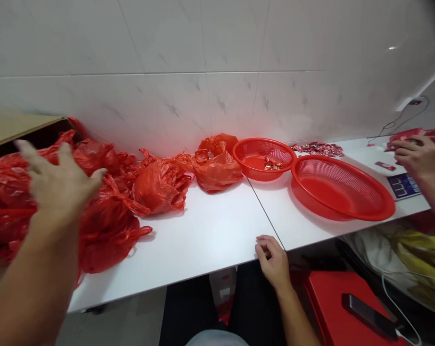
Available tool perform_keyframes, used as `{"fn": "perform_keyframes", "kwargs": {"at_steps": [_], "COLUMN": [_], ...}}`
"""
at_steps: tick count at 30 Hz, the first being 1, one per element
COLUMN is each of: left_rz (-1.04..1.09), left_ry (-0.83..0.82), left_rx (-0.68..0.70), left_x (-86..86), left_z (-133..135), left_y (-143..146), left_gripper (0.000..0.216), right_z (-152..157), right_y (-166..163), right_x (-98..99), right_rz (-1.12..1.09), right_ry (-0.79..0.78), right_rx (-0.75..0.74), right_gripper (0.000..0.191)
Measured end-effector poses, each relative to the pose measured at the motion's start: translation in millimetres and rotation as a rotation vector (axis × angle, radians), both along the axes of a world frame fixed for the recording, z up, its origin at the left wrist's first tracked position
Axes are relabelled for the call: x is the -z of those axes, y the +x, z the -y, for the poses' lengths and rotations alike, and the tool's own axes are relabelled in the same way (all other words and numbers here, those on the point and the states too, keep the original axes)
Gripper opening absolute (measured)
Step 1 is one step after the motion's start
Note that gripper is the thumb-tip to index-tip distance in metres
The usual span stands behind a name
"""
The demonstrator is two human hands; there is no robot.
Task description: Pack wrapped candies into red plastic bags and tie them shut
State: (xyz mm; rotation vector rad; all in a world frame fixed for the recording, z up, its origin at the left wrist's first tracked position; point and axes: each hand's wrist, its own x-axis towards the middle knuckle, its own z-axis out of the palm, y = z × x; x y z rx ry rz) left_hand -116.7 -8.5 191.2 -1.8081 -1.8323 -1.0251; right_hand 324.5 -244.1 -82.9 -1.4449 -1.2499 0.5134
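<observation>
Up front, the left hand (60, 180) is hovering with fingers spread wide and gripping nothing, just over a heap of crinkly red plastic bags (105, 211), thin, glossy and knotted at the top. Beyond its fingertips a brown cardboard box (11, 127) is standing against the tiled wall. To the right of that hand, two more tied bags are sitting apart from the heap: one rounded bag (161, 185) and one lumpy bag (215, 163) past it. The right hand (273, 262) is resting loosely curled on the near edge of the smooth white table (203, 235), holding nothing. Beyond it, two round red mesh baskets are lying side by side: the smaller basket (264, 158) is holding a few small wrapped sweets (272, 165), and the larger basket (341, 187) is touching it. Farther right, another person's hand (417, 156) is lying near a scale (404, 185). Below the right hand, a dark phone (368, 315) is lying on a red stool (341, 307).
</observation>
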Motion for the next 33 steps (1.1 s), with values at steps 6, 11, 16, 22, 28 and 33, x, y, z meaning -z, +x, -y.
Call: {"fn": "perform_keyframes", "kwargs": {"at_steps": [6,11,16,22,28,33], "left_rz": [-0.236,-0.352,-0.422,-0.431,-0.223,0.08], "left_ry": [-0.564,-0.637,-0.581,-0.466,-0.528,-0.454], "left_rx": [0.136,0.149,0.36,0.318,0.007,-0.055], "left_x": [79.0,114.5,129.3,150.6,157.1,132.0], "left_z": [-34,-11,53,48,-19,-57], "left_y": [102,155,186,169,109,72], "left_gripper": [0.117,0.064,0.052,0.066,0.099,0.064], "right_z": [-8,-5,-5,-14,-16,-17], "right_y": [-11,-2,-1,-6,-8,-9], "right_x": [-3.0,-4.3,-4.8,-11.2,-12.2,-10.2], "right_rz": [0.148,0.108,0.103,0.195,0.195,0.209], "right_ry": [-0.004,-0.015,-0.082,-0.178,-0.203,-0.22], "right_rx": [0.126,0.066,0.088,0.165,0.182,0.207], "right_gripper": [0.027,0.029,0.029,0.032,0.033,0.033]}}
